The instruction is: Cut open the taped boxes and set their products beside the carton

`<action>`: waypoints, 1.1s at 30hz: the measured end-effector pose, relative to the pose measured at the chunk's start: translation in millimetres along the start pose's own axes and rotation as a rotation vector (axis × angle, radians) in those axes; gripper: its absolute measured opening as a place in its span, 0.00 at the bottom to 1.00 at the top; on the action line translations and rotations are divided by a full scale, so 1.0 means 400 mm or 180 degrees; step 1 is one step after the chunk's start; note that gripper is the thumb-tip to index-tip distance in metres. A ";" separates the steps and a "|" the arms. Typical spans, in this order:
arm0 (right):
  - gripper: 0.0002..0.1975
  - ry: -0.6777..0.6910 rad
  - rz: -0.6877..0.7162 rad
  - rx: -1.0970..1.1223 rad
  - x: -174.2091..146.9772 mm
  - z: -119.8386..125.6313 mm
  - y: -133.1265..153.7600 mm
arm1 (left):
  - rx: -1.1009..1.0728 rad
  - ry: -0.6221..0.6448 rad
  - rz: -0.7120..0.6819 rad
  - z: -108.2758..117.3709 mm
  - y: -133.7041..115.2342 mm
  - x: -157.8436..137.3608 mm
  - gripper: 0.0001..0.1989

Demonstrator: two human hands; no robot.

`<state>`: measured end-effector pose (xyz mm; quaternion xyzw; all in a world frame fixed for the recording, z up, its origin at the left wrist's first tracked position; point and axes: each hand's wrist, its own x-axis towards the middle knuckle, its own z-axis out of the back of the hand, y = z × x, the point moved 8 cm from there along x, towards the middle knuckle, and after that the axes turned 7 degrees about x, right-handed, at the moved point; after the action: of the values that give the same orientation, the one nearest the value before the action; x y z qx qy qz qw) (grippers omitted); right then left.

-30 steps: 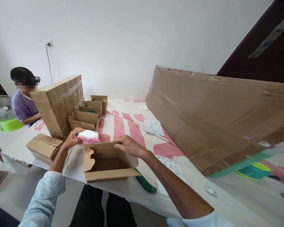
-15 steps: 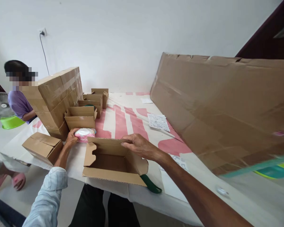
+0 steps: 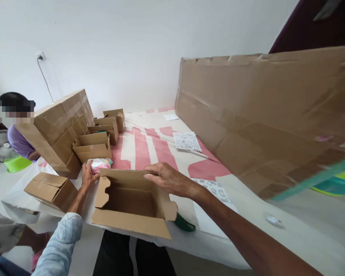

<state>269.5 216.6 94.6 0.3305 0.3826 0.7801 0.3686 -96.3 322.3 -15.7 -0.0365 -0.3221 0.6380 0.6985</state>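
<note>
Brown corrugated cardboard, right at your front edge: the open box [image 3: 129, 199] sits lengthwise before you, its near flap leaning out over the table edge. Your right hand [image 3: 164, 178] pinches the top of its far wall between thumb and fingers. Your left hand [image 3: 88, 176] is apart from it, beyond the box's left end, fingers against the left end of a pink-and-white pack [image 3: 99, 165]; cannot tell whether they close round it.

Room for the left hand is tight. The pack lies just behind the open box, with a row of open cartons [image 3: 92, 152] close behind it and a closed carton [image 3: 47, 187] beside your forearm. To the right there is more width: cloth [image 3: 140, 147] stretches from the cartons across to a tall cardboard panel [image 3: 247, 115], with a patterned sheet [image 3: 186, 141] lying along the way.

Textures: pack soft-sided, rounded, pale on top. Box walls stiff and matte, raw fluting along the cut edges; its left end flap is notched in a curve. Cloth off-white with flat pink shapes, lightly creased. Panel scuffed, its top rim ragged, a teal strip along the bottom. Dark green curved piece [image 3: 185, 223], smooth, pokes out by the box's right end. Taped carton stack [image 3: 63, 134] squared off at left; beyond it, a person in a purple top [image 3: 20, 142].
</note>
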 end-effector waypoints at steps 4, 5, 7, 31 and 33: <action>0.16 -0.0150 0.0007 0.0004 -0.025 0.027 0.007 | 0.0097 0.0248 -0.0106 0.022 -0.013 0.055 0.42; 0.15 -0.0157 -0.0005 -0.0005 -0.028 0.031 0.010 | 0.0124 0.0291 -0.0104 0.026 -0.019 0.065 0.42; 0.15 -0.0134 -0.0066 -0.0030 -0.031 0.036 0.015 | 0.0167 0.0346 -0.0083 0.030 -0.030 0.079 0.42; 0.14 -0.0276 -0.0125 0.0043 -0.072 0.008 0.003 | 0.0293 -0.0363 0.0431 0.002 -0.024 -0.021 0.33; 0.15 -0.0279 -0.0161 0.0140 -0.071 0.008 -0.002 | 0.0326 -0.0438 0.0500 -0.018 -0.010 -0.035 0.34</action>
<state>286.7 194.7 88.8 0.3626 0.3915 0.7467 0.3972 -88.9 311.1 -25.1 0.0180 -0.3324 0.7074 0.6235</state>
